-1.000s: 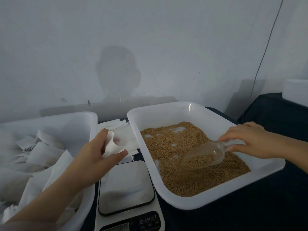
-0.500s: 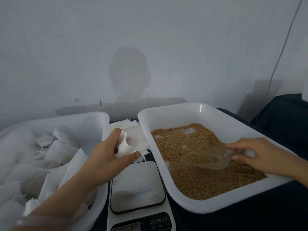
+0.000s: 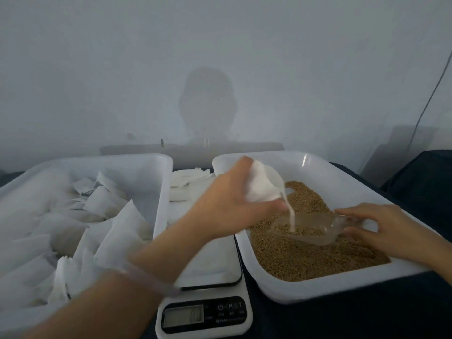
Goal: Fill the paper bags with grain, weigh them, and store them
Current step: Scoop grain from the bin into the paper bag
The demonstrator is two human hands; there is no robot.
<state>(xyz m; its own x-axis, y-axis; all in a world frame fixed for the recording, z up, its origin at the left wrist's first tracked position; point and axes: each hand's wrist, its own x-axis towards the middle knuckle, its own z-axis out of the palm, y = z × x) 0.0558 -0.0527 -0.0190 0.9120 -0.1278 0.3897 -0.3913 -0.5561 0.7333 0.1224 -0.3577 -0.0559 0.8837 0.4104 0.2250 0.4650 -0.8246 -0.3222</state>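
Note:
My left hand (image 3: 227, 206) grips a small white paper bag (image 3: 263, 185) and holds it over the left side of the white grain tray (image 3: 347, 287). A strip of the bag hangs down into the clear plastic scoop (image 3: 308, 228). My right hand (image 3: 381, 228) holds the scoop by its handle, level above the brown grain (image 3: 305, 260), with grain lying in it. The digital scale (image 3: 208, 311) sits between the two trays with nothing on its platform.
A white tray (image 3: 161, 189) at the left holds several white paper bags (image 3: 97, 228). A stack of flat empty bags (image 3: 188, 182) lies behind the scale. A dark cloth (image 3: 367, 319) covers the table, and a wall stands close behind.
My left hand has carried the paper bag to the right, from above the scale to over the grain tray, close to the scoop. The scoop has been lifted level with grain in it.

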